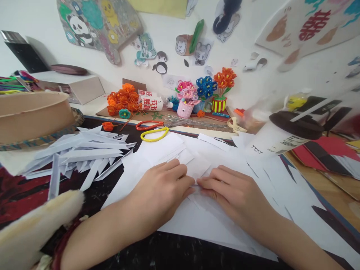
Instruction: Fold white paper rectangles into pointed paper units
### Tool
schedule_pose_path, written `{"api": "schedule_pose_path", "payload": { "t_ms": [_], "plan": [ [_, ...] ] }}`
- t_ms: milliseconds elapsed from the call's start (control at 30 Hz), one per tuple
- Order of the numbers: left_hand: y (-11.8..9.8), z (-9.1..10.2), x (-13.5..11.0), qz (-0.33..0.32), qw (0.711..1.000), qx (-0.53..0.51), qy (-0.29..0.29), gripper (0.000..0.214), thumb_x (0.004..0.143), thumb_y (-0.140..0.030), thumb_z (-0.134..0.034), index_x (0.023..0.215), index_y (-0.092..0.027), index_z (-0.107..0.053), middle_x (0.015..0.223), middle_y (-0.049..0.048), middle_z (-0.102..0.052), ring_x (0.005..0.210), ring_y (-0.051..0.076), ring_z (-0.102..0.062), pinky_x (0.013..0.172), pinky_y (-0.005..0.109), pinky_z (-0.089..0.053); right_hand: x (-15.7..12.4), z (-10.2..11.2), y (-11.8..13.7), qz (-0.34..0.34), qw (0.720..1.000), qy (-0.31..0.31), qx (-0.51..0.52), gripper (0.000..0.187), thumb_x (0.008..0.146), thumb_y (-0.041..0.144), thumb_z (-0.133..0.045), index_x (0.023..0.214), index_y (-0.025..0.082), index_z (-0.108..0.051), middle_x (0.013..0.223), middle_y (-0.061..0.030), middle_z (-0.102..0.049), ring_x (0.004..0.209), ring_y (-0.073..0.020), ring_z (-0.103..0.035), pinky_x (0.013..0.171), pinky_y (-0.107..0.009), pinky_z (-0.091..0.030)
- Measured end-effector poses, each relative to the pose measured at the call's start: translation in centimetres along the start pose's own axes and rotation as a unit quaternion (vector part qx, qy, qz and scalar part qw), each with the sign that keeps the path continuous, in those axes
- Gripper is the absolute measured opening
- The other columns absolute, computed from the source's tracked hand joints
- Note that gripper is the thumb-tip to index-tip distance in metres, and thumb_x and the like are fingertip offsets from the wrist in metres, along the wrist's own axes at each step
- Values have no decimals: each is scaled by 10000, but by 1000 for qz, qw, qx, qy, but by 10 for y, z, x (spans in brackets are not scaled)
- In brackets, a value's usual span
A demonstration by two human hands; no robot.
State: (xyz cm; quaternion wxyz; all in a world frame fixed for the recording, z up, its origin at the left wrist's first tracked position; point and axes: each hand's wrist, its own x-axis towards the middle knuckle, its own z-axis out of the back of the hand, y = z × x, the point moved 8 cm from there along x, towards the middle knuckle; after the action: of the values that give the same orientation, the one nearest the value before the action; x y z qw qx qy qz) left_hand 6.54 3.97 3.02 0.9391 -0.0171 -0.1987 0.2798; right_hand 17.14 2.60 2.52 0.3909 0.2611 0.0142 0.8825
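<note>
My left hand (163, 189) and my right hand (234, 191) meet fingertip to fingertip over a spread of white paper sheets (197, 221). Both pinch a small piece of white paper (201, 168), and its outline blends into the sheets beneath. My fingers cover part of it. Left of the sheets lies a heap of narrow folded paper strips (90, 152). Just beyond my hands rest scissors (154, 134) with one red and one yellow handle loop.
A round tan container (33, 116) stands at the left. At the right is a white cup (277, 140) with dark lid and straw. Behind are orange craft flowers (123, 99), a pink pot (185, 109) and a striped pot (219, 104) against the wall.
</note>
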Motion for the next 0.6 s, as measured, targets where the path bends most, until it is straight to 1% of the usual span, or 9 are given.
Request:
{"api": "schedule_pose_path", "payload": {
  "t_ms": [100, 233, 300, 367, 467, 600],
  "plan": [
    [0, -2, -1, 0, 1000, 1, -10, 207, 943, -153, -477, 894, -146, -678, 781, 53, -584, 723, 193, -489, 601, 306, -434, -1, 1, -1, -5, 1000, -12, 16, 196, 941, 115, -500, 919, 108, -695, 771, -62, -647, 707, -182, -568, 603, -316, -466],
    [-6, -2, -1, -49, 999, -3, 0, 260, 940, -71, -414, 961, -133, -665, 906, 79, -610, 827, 195, -504, 707, 307, -472, -2, 1, 0, -8, 1000, -17, 17, 178, 933, 120, -522, 926, 109, -699, 764, -58, -642, 708, -179, -558, 602, -315, -462],
    [-10, -1, -1, -72, 997, 11, 5, 277, 933, -44, -394, 980, -122, -656, 870, 77, -607, 810, 194, -498, 693, 298, -470, -2, 2, 1, -7, 1000, -25, 13, 171, 928, 115, -530, 917, 110, -700, 747, -53, -633, 694, -173, -548, 596, -311, -456],
    [-13, 0, -1, -82, 996, 31, 9, 263, 923, -34, -407, 979, -115, -650, 795, 65, -588, 750, 192, -481, 639, 290, -451, -2, 4, 2, -5, 999, -36, 10, 172, 924, 104, -533, 897, 106, -703, 725, -51, -623, 678, -168, -536, 587, -306, -447],
    [-14, 0, 0, -81, 996, 45, 13, 229, 903, -26, -435, 961, -101, -643, 733, 53, -553, 699, 193, -456, 589, 291, -417, -1, 5, 3, -2, 999, -45, 4, 186, 920, 89, -529, 863, 102, -706, 704, -51, -613, 659, -164, -521, 574, -301, -435],
    [-14, 0, 0, -77, 996, 45, 13, 219, 893, -20, -435, 939, -113, -628, 730, 48, -533, 686, 191, -438, 576, 297, -392, -1, 5, 3, -7, 999, -48, 4, 201, 931, 106, -515, 873, 115, -708, 696, -44, -599, 653, -162, -519, 572, -297, -436]
  ]
}}
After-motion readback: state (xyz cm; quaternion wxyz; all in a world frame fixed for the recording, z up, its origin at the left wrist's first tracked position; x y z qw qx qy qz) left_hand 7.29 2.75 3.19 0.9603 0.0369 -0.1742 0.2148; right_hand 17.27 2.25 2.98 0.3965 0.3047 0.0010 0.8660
